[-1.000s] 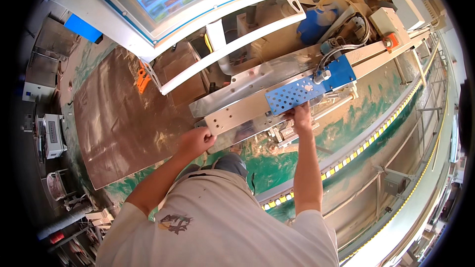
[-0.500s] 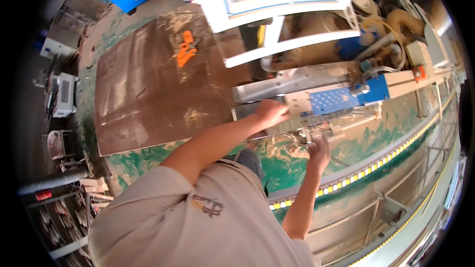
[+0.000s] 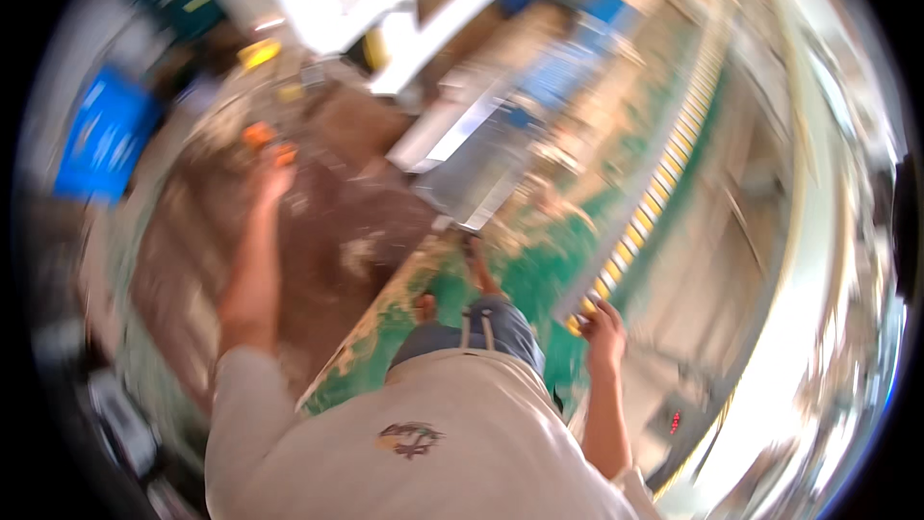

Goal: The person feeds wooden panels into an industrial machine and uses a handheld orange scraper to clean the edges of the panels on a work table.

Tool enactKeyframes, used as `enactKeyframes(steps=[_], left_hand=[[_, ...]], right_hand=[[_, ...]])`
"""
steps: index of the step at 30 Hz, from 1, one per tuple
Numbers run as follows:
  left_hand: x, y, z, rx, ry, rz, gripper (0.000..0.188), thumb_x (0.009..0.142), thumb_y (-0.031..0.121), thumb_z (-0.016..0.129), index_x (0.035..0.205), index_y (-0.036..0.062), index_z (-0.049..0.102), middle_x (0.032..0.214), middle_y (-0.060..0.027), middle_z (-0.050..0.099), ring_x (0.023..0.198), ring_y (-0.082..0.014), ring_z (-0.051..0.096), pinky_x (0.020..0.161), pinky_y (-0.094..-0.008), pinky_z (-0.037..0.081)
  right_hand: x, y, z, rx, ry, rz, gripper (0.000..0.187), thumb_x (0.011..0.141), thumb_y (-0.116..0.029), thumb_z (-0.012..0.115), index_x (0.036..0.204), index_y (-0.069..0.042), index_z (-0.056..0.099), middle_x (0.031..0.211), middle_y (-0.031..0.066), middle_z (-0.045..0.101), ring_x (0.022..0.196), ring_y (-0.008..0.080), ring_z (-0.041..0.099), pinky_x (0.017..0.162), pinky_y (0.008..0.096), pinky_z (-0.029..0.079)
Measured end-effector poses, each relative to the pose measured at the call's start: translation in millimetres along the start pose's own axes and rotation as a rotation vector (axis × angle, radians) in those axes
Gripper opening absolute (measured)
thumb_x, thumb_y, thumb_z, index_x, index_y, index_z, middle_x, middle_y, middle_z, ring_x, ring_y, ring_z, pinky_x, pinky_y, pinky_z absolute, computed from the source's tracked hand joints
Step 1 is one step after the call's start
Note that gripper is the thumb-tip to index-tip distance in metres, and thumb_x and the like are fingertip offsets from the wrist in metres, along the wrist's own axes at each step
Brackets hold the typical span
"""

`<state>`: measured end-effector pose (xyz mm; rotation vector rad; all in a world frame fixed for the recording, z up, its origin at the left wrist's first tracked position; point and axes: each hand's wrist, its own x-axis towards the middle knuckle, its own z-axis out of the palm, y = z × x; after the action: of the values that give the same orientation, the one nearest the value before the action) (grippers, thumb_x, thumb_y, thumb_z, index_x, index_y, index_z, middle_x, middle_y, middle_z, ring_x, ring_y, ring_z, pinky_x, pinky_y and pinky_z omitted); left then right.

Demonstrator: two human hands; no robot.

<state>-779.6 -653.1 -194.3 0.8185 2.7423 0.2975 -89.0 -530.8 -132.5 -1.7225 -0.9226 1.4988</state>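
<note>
My left hand (image 3: pixel 272 179) is stretched out over the brown board and touches the orange tool (image 3: pixel 258 135) lying there. Motion smears its fingers, so their grip on the tool cannot be made out. On the other side, my right hand (image 3: pixel 603 329) is closed, its fingers drawn together at the lower end of the yellow-and-white striped rail (image 3: pixel 643 223). Whatever may be between those fingers is too small to name. The blue and metal machine bed (image 3: pixel 558 72) lies ahead, apart from both hands.
The brown board (image 3: pixel 337 221) has sawdust on it. A white frame (image 3: pixel 457 10) stands at its far side. Beyond the board's far left is a blue bin (image 3: pixel 106 135). The green floor (image 3: pixel 539 250) around my feet is strewn with shavings.
My left hand has left the machine bed and reached left to the orange tool. My right hand has come away from the machine toward me. The whole view has turned and blurred.
</note>
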Motion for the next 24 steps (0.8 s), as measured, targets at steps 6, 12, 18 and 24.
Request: enactKeyframes(steps=[6,12,18,24], left_hand=[[8,-94,33,-0.394,-0.175,0.017,0.047,0.089,0.014,0.069,0.133,0.0072,0.054,0.076,-0.0108,0.068,0.055,-0.0228,0.065,0.051,-0.0369,0.053],[-217,55,58,-1.076,-0.178,0.296,0.046,0.098,0.017,0.065,0.140,0.0043,0.052,0.122,-0.0078,0.062,0.101,-0.0172,0.062,0.082,-0.0346,0.055],[-575,295,96,-0.865,-1.028,1.000,0.062,0.085,0.015,0.077,0.141,0.0043,0.053,0.129,-0.0082,0.060,0.113,-0.0214,0.062,0.093,-0.0357,0.055],[-843,413,174,-0.466,-1.327,1.781,0.056,0.084,0.020,0.082,0.133,0.0052,0.062,0.137,-0.0161,0.064,0.122,-0.0298,0.066,0.096,-0.0375,0.056]], right_hand=[[-60,60,-20,-0.104,-0.178,-0.037,0.031,0.100,-0.012,0.059,0.126,0.002,0.066,0.095,0.0094,0.075,0.073,0.0160,0.070,0.062,0.0302,0.055],[-137,120,-77,0.041,-0.153,-0.066,0.036,0.102,-0.021,0.061,0.133,-0.002,0.063,0.102,0.0069,0.074,0.079,0.0129,0.070,0.069,0.0296,0.058],[-208,149,-189,0.432,-0.300,-0.144,0.086,0.102,-0.038,0.068,0.167,-0.013,0.016,0.154,0.0137,0.048,0.125,0.0226,0.060,0.101,0.0388,0.053],[-288,243,-393,0.957,0.260,-0.378,0.069,0.106,-0.026,0.061,0.164,-0.013,0.026,0.144,0.0088,0.054,0.128,0.0206,0.057,0.106,0.0396,0.049]])
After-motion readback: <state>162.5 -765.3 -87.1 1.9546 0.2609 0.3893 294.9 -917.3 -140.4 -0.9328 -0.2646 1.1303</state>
